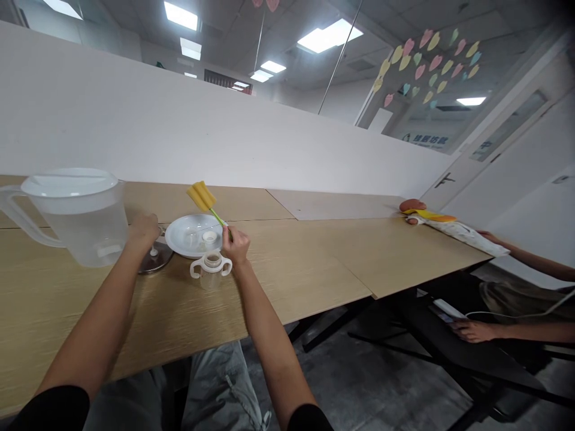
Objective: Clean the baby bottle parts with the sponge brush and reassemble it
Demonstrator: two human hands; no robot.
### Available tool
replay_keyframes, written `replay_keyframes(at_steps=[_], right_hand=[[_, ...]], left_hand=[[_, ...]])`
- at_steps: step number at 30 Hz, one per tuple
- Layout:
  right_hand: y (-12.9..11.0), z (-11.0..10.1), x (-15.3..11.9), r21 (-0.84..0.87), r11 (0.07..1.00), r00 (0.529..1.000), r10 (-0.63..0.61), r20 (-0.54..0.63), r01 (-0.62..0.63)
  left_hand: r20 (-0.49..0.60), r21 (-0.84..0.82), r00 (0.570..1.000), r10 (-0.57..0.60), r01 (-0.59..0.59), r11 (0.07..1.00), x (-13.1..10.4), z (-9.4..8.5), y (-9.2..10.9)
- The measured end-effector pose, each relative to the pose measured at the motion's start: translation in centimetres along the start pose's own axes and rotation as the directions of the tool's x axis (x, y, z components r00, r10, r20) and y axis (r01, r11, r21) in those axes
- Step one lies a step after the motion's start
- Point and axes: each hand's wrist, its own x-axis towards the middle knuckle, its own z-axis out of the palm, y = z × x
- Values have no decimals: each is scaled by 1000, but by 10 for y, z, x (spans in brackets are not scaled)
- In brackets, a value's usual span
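My right hand (236,244) is closed on the thin green handle of a bottle brush (202,196), its yellow sponge head tilted up to the left above the plate. Just below that hand, a clear baby bottle (210,276) with two white handles stands upright and uncapped on the table. The white plate (173,242) holds a white ring (209,237) and a small clear part (191,238). My left hand (144,230) is curled beside the plate, over a round shiny metal dish (157,261) with a small whitish piece on it. What its fingers grip is hidden.
A lidded clear pitcher (85,221) of water stands left of my left hand. The wooden table (305,263) runs right along a white partition. At its far right end lie yellow and white cloth items (431,216). Another person sits there, one hand (476,331) at a phone.
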Motion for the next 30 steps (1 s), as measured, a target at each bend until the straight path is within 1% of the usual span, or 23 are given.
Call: replay_keyframes(at_steps=[4, 6, 8, 10, 12, 15, 17, 19, 21, 24, 27, 28, 30], right_hand=[[0, 1, -1, -2, 1000, 1000, 4, 18, -4], [0, 2, -1, -7, 1000, 999, 16, 44, -16], [0, 2, -2, -9, 1000, 998, 29, 64, -28], [0, 2, -2, -10, 999, 997, 37, 65, -36], [1, 2, -2, -6, 999, 998, 33, 61, -33], [1, 2, -1, -7, 1000, 999, 18, 30, -18], [2, 2, -1, -12, 1000, 1000, 7, -5, -7], [2, 2, 0, -18, 1000, 1000, -1, -29, 1], [2, 2, 0, -20, 1000, 999, -6, -37, 5], [2, 2, 0, -18, 1000, 1000, -11, -29, 10], [2, 2, 0, -26, 1000, 1000, -7, -18, 7], [2, 3, 0, -29, 1000, 1000, -5, -15, 5], [2, 2, 0, -36, 999, 1000, -1, -10, 0]], left_hand=[[5, 50, 1000, -5, 4, 999, -4, -5, 1], [10, 78, 1000, 0, -1, 997, -7, -11, 6], [8, 104, 999, 32, -33, 994, -10, -17, 16], [3, 122, 996, 87, -87, 989, -14, -19, 29], [21, 133, 985, 172, -173, 976, -18, -17, 44], [123, 184, 942, 312, -331, 926, -26, -5, 65], [193, 221, 917, 349, -387, 895, -29, 4, 72], [223, 236, 910, 350, -398, 886, -31, 10, 73], [231, 243, 910, 346, -398, 885, -31, 13, 70], [236, 252, 909, 343, -398, 882, -31, 12, 66], [235, 257, 899, 370, -424, 868, -32, 9, 67], [232, 254, 889, 395, -447, 858, -33, 8, 69], [232, 208, 848, 476, -521, 828, -36, 7, 75]])
